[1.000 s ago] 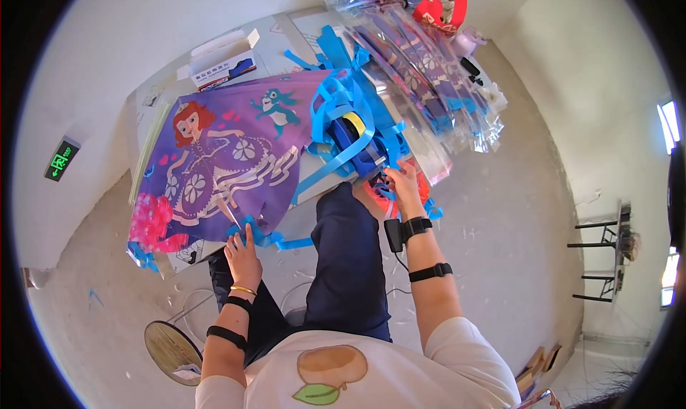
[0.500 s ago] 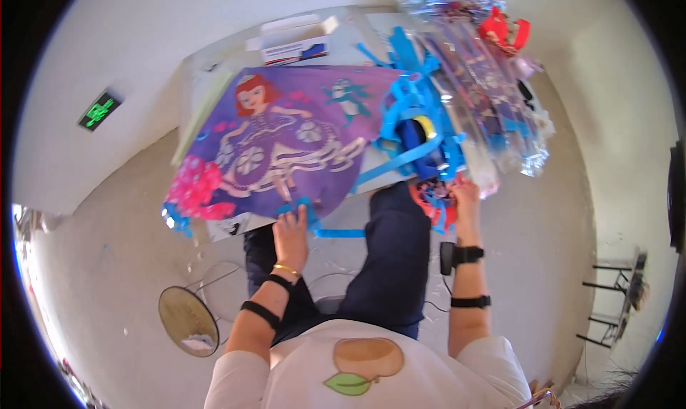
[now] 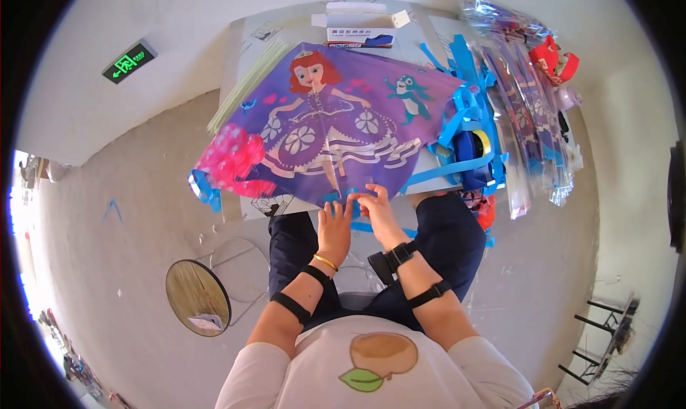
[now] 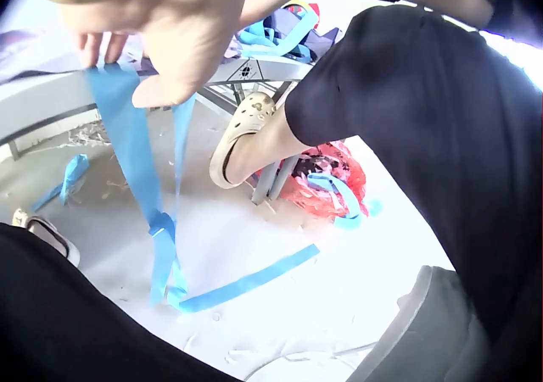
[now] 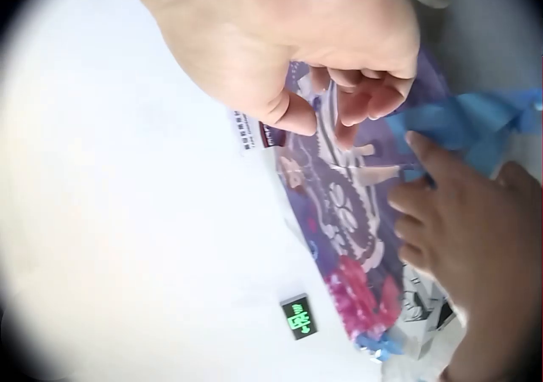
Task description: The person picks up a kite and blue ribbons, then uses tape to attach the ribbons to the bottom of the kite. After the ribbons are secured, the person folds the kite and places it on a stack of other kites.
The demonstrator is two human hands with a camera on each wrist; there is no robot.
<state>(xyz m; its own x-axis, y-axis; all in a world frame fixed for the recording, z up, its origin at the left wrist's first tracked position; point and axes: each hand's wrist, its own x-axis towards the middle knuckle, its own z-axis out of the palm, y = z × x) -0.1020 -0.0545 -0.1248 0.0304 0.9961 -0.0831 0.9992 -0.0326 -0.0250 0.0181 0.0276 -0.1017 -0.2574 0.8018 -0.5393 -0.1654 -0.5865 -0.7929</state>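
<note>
A purple kite sheet (image 3: 400,144) printed with a red-haired princess lies across the table. At its lower edge my left hand (image 3: 334,234) rests with fingertips on a blue ribbon (image 4: 127,132), which hangs over the table edge, knotted lower down. My right hand (image 3: 380,216) reaches in from the right, its fingertips beside those of the left, over the kite's bottom. In the right wrist view the thumb and index finger of the right hand stand apart, the other fingers bent; no thing shows between them. Right of the kite sits a blue tape dispenser (image 3: 466,151) with a yellow roll, among blue ribbons.
An opened white box (image 3: 361,36) stands at the back. Bagged kites (image 3: 525,112) fill the table's right side, with a red object (image 3: 552,60) behind. Thin pale rods (image 3: 246,87) lie left. Below the table is a red bag (image 4: 327,191); a round stool (image 3: 199,294) stands left.
My right hand has left the tape dispenser's front and come left, beside my left hand. The left hand stays at the kite's lower edge. The head view has swung left.
</note>
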